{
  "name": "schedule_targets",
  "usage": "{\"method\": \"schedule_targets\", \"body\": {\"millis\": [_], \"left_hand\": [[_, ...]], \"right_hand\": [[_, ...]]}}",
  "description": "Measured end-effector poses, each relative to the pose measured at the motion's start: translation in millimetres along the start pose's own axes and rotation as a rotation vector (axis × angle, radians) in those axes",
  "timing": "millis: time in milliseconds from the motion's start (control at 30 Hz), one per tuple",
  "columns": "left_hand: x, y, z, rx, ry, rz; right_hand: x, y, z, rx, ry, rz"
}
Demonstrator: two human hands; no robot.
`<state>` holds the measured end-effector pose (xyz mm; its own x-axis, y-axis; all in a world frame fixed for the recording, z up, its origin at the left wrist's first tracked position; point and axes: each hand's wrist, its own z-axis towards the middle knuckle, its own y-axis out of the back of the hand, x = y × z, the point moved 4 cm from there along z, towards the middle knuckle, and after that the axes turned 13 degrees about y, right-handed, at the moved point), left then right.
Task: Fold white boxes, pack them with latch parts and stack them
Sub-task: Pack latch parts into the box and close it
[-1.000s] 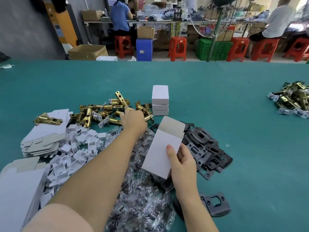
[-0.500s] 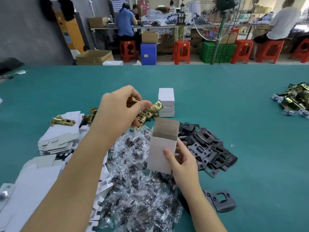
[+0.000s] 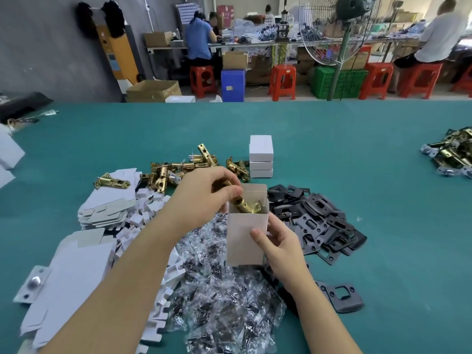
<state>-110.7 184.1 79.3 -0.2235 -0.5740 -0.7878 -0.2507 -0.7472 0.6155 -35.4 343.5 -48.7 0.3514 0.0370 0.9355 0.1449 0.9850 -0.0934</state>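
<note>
My right hand (image 3: 277, 242) holds an upright white box (image 3: 245, 238) with its top open, above the heap of small plastic bags (image 3: 224, 297). My left hand (image 3: 204, 198) grips a brass latch (image 3: 246, 204) whose lower end sits inside the box's open top. More brass latches (image 3: 178, 169) lie in a pile behind my left hand. A stack of three closed white boxes (image 3: 261, 157) stands just beyond them. Flat unfolded box blanks (image 3: 107, 205) are piled at the left.
Black strike plates (image 3: 319, 221) are heaped right of the box, one lone plate (image 3: 342, 297) nearer me. A second latch pile (image 3: 452, 152) lies at the far right. White inserts (image 3: 148, 215) and larger blanks (image 3: 66, 277) fill the left. Beyond the green table (image 3: 332, 149) people sit at benches.
My left hand lifted a brass latch from the pile and brought it right and down into the box's open top. My right hand turned the box upright.
</note>
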Motion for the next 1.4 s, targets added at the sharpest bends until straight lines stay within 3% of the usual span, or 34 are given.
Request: {"method": "schedule_targets", "body": {"millis": [267,467,767,867,933,1000,1067,1133,1300,1400], "left_hand": [[-14,-25,-1,-0.026,-0.102,0.543],[-25,-35,3,-0.087,-0.174,0.774],[0,-28,4,-0.072,-0.161,0.752],[12,-14,1,-0.157,-0.151,0.328],[29,-2,1,-0.188,-0.046,0.031],[53,7,3,-0.207,0.114,-0.104],[79,10,5,-0.181,0.259,-0.048],[102,5,4,-0.129,0.342,0.202],[131,-15,6,-0.029,0.409,0.516],[136,-17,11,-0.073,0.414,0.578]], "right_hand": [[-3,-1,0,0.021,0.008,0.003],[-4,3,1,-0.011,0.036,-0.007],[-9,6,1,-0.064,0.105,-0.213],[-9,6,0,-0.079,0.135,-0.245],[-10,7,0,-0.103,0.138,-0.257],[-11,8,-1,-0.127,0.122,-0.258],[-13,10,-1,-0.144,0.104,-0.253],[-15,12,-2,-0.151,0.099,-0.268],[-18,14,-2,-0.160,0.077,-0.277],[-16,14,-1,-0.164,0.061,-0.272]]}}
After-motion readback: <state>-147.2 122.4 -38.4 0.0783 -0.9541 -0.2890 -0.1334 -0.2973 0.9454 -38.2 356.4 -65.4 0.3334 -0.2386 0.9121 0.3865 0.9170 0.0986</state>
